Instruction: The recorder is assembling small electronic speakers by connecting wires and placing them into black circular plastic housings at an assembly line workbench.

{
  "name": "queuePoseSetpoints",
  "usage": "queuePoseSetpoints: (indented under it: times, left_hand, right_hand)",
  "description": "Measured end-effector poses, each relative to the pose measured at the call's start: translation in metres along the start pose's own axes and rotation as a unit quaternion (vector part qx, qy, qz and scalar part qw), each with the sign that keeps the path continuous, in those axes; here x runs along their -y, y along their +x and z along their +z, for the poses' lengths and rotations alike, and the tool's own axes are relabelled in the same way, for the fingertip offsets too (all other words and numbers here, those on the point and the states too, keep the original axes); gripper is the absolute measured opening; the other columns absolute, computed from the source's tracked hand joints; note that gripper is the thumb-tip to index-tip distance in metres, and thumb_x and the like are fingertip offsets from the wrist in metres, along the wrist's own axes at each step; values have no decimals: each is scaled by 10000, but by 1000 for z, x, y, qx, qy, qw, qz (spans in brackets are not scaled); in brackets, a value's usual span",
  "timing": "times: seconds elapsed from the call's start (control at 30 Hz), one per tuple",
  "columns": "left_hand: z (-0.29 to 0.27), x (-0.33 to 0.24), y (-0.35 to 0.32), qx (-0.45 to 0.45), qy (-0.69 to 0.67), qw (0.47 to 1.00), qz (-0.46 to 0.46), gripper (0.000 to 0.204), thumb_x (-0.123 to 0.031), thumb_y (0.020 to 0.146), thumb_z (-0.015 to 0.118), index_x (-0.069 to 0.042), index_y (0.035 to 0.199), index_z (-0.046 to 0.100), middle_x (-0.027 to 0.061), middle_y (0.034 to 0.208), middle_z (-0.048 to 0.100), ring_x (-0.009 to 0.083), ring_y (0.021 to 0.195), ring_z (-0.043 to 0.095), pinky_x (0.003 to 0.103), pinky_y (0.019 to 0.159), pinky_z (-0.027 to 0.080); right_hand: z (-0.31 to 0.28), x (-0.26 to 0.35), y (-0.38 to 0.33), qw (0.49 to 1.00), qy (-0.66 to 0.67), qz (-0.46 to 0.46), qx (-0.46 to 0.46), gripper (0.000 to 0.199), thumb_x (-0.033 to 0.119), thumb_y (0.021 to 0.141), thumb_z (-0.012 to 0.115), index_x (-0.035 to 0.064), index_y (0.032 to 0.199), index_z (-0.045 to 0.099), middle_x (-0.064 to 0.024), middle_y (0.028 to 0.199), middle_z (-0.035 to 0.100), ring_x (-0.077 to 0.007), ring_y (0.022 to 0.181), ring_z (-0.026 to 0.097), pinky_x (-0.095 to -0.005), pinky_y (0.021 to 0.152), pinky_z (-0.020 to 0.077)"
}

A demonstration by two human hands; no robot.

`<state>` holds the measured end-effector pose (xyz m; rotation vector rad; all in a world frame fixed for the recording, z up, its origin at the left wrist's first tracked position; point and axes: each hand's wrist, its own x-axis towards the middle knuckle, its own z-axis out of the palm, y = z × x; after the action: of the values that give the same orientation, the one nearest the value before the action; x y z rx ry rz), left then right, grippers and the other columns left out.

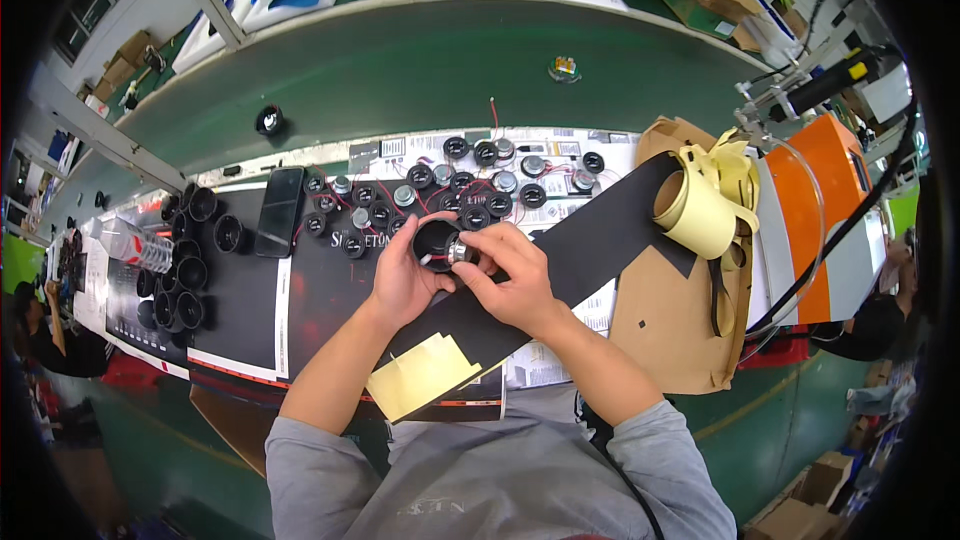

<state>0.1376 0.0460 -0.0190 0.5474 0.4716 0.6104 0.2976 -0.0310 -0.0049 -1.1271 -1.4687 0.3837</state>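
My left hand (397, 280) is wrapped round a black round cup (431, 236), its opening turned up and toward the right. In my right hand (518, 278) a small silver, speaker-like round part (459, 251) is pinched between thumb and fingers at the cup's right rim. A short stretch of wire shows inside the cup; whether the part touches the wall I cannot tell. Just beyond my hands lie several small black-and-silver round parts (461, 182) with red wires. Several more black cups (191, 273) stand in a group at the left.
Left of the parts lies a phone (279, 213), with a clear plastic bottle (137, 245) farther left. A black strip (605, 240) runs toward a yellow roll (690, 212) on cardboard (650, 330). Yellow sheets (420, 377) lie near me. An orange machine (826, 190) stands right; a green belt (400, 70) crosses behind.
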Motion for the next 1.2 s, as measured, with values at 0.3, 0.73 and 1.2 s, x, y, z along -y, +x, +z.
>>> queuePoseSetpoints:
  times: [0.3, 0.73, 1.2]
  left_hand:
    - [-1, 9, -2, 3, 76, 997, 18, 491, -412, 1031, 281, -67, 1301, 502, 67, 964, 606, 149, 748, 616, 275, 517, 522]
    - [12, 12, 6, -35, 145, 989, 6, 506, -440, 1027, 336, -44, 1313, 472, 63, 937, 583, 167, 758, 624, 316, 556, 539]
    - [14, 13, -8, -58, 230, 970, 46, 679, -643, 967, 335, -63, 1246, 552, 73, 1082, 627, 187, 803, 591, 272, 631, 456]
  right_hand:
    - [7, -6, 1, 984, -157, -85, 13, 288, 127, 696, 824, 26, 928, 686, -59, 735, 598, -164, 549, 580, -272, 471, 461]
    - [9, -12, -1, 969, -241, -57, 23, 216, 188, 717, 768, 85, 879, 670, -30, 743, 563, -181, 599, 569, -298, 474, 459]
    - [7, -25, -6, 997, 9, 70, -8, 235, 213, 747, 684, 31, 890, 648, -137, 972, 575, -331, 1007, 535, -420, 845, 459]
